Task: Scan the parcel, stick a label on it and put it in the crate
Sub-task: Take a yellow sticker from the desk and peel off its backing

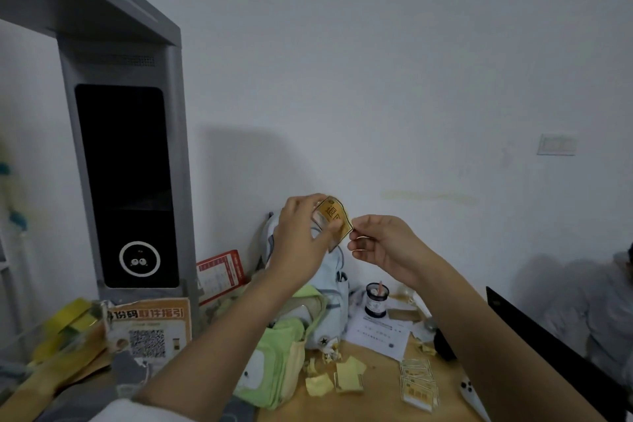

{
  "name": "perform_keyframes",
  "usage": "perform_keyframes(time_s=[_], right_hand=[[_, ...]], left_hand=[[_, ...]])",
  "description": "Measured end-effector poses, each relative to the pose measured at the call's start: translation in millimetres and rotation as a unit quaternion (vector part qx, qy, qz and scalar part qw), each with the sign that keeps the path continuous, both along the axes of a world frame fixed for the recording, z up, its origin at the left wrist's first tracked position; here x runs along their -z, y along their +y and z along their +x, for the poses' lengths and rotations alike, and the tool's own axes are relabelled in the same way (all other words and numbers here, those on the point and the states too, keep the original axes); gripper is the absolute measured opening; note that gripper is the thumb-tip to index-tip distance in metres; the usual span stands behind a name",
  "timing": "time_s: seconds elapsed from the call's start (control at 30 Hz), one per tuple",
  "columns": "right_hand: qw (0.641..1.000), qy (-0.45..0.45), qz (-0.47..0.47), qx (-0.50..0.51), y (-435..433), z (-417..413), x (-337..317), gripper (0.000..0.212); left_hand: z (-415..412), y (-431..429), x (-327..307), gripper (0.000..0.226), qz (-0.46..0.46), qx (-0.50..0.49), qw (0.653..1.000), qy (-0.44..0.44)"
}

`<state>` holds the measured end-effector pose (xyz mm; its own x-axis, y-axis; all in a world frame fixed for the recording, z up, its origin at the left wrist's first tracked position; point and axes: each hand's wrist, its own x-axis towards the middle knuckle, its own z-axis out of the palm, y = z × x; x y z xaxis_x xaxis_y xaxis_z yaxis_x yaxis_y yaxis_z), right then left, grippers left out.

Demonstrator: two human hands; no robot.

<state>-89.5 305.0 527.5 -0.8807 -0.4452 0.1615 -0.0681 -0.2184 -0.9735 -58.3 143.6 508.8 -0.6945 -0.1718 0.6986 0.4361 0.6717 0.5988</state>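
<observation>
Right, from the head camera, both hands are raised at centre frame, well above the cluttered table. Between them sits the label, a small yellow sticker with dark print, curling at its edges. It looks feather-light, thin and floppy, and probably tacky on one face, so the edges and corners are the place to take it, keeping fingertips off the adhesive.

Left hand comes in from the lower left, forearm angled up, fingers curled over the label's left side and thumb pressed on its lower part, so it is pinching the label. Right hand reaches up from the lower right, thumb and forefinger closed on the label's right corner, the other fingers loosely curled beneath. My read: the backing is being peeled, though no separate layer is clear enough to confirm.

Down at lower right of the frame lies a stack of spare labels, with torn yellow scraps just left of it. Filling the left side, a tall grey scanner kiosk. No parcel or crate that I can pick out with confidence.
</observation>
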Motion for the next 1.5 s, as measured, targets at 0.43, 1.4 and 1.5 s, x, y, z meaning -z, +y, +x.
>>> perform_keyframes(time_s=[0.43, 1.4, 1.5], right_hand=[[0.993, 0.095, 0.001, 0.066, -11, 2, 11, 0.024], [0.983, 0.010, 0.086, 0.161, 38, -30, 39, 0.021], [0.980, -0.043, 0.096, 0.167, 50, -42, 55, 0.019]], left_hand=[[6, 16, 6, 0.013, 0.147, 0.109, 0.983, -0.019], [-16, -20, 0, 0.022, 0.427, 0.096, 0.899, -0.030], [-17, -25, 0, 0.031, 0.430, 0.100, 0.897, -0.007]])
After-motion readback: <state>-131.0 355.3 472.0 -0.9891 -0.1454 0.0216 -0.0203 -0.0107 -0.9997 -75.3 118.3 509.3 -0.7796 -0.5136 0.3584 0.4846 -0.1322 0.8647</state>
